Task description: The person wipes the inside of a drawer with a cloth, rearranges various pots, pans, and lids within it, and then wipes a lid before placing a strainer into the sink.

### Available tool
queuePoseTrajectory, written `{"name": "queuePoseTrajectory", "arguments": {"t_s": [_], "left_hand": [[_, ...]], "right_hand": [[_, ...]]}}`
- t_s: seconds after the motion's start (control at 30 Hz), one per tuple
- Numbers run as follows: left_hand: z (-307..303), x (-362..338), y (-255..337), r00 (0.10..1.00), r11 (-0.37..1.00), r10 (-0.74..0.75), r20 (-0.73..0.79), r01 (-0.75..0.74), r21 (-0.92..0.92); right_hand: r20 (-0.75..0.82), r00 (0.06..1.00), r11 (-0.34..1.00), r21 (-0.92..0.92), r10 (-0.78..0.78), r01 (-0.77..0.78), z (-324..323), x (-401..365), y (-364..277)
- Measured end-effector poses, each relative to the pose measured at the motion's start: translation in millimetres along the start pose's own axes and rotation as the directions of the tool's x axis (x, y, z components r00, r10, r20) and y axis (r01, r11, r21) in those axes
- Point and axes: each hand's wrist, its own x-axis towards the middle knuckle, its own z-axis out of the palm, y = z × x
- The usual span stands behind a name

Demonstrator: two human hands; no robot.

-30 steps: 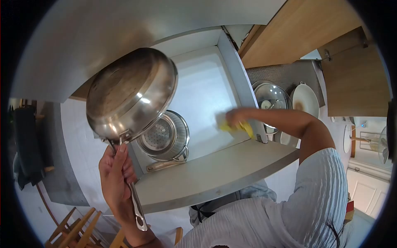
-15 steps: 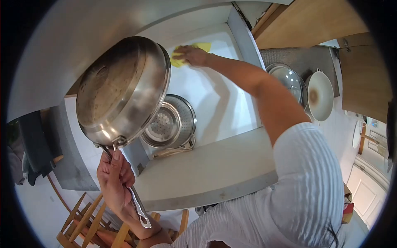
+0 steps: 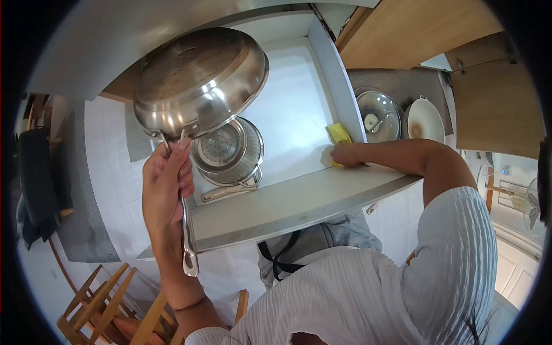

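Note:
My left hand is closed round the long handle of a steel pan, held up over the left part of an open white drawer with its stained underside showing. At the drawer's near right corner, my right hand presses a yellow cloth against the drawer's inside; its fingers are partly hidden. A perforated steel colander and a pot with holes in its side sit inside the drawer, below the pan. A metal handle lies beside them.
Right of the drawer, a glass lid and a pale pan rest on the floor near an open wooden cabinet door. Wooden chairs stand at the lower left. The drawer's front edge runs close to my body.
My right hand has moved the yellow cloth from the drawer's far part to its near right corner. My left hand has raised the pan and shifted it slightly right.

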Motion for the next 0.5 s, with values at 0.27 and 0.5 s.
{"name": "queuePoseTrajectory", "arguments": {"t_s": [0.27,0.5], "left_hand": [[0.2,2.0,-2.7,0.999,0.999,0.035,0.001,-0.035,0.001],[-1.5,3.5,-3.8,0.999,0.999,0.039,0.019,-0.039,-0.012]], "right_hand": [[0.121,0.989,0.965,0.259,-0.082,0.049,-22.0,-18.3,14.5],[0.370,0.902,0.649,0.746,-0.221,-0.147,-75.7,-161.9,87.2]]}}
